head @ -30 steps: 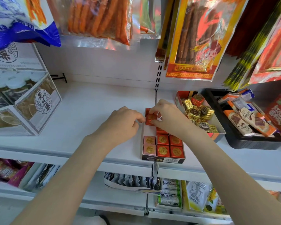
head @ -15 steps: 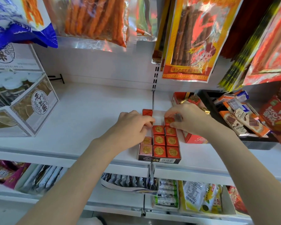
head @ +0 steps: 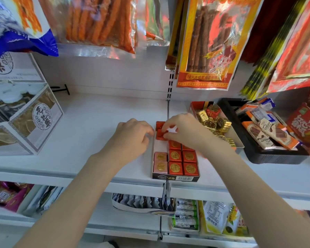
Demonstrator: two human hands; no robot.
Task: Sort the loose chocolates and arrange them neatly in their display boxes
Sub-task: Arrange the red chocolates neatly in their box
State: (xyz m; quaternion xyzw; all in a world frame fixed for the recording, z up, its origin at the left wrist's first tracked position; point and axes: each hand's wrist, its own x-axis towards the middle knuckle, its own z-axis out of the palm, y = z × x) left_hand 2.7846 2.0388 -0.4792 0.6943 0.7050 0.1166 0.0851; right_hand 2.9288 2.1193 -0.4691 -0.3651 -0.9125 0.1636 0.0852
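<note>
lower shelf point(head: 132, 231): snack packets in rows, nearest the camera.
display box point(head: 175, 178): front edge of the white shelf point(head: 89, 126), dark front wall with barcode.
boxed chocolates: 2 pink squares point(head: 160, 161) on the left, red squares point(head: 183, 161) in 2 columns beside them.
left hand point(head: 132, 138): just left of the box, fingers curled, tips at its left wall (grip hidden, cannot tell).
right hand point(head: 184, 130): over the box's back end, fingers pinching a red chocolate point(head: 161, 134).
second box point(head: 195, 106): right of the hands, loose gold chocolates point(head: 214, 123) piled inside.
black tray point(head: 276, 157): far right, wafer bars.
back: hanging snack bags point(head: 204, 42).
</note>
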